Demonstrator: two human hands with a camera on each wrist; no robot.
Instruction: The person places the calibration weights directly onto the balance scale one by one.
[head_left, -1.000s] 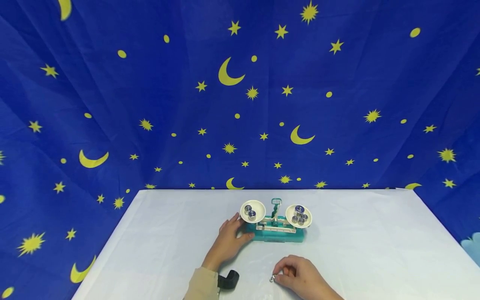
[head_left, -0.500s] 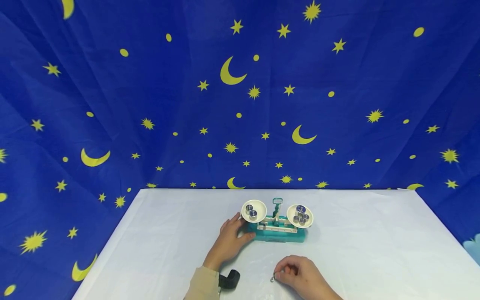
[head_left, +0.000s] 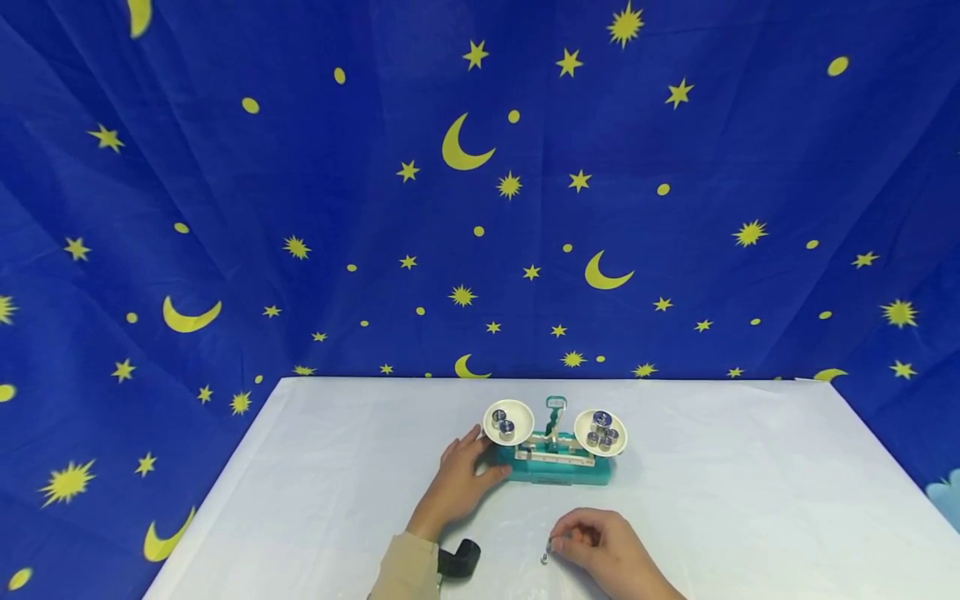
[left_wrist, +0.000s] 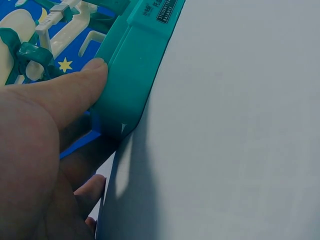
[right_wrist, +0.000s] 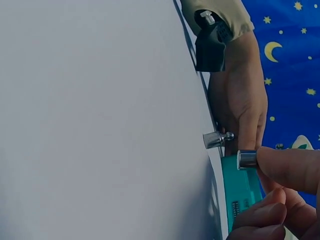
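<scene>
A balance scale with a green base (head_left: 561, 473) and two white pans stands on the white table. My left hand (head_left: 456, 483) grips the base's left end, thumb over its edge in the left wrist view. Below the scale, my right hand (head_left: 600, 546) pinches a small metal weight (right_wrist: 247, 159) between thumb and fingers. Close by, a second small knobbed weight (right_wrist: 214, 140) stands on the table, apart from the held one. Two weights lie in the left pan (head_left: 519, 407); several more fill the right pan (head_left: 618, 446).
A black wrist device (head_left: 461, 560) sits by the left sleeve (head_left: 408, 568). The white tabletop (head_left: 750, 500) spreads out on both sides of the scale. Behind it hangs a blue cloth (head_left: 360, 208) with yellow moons and stars.
The right hand has shifted slightly up and right with its weight, parting it from the other weight, which stays on the table. The left hand keeps its place on the scale.
</scene>
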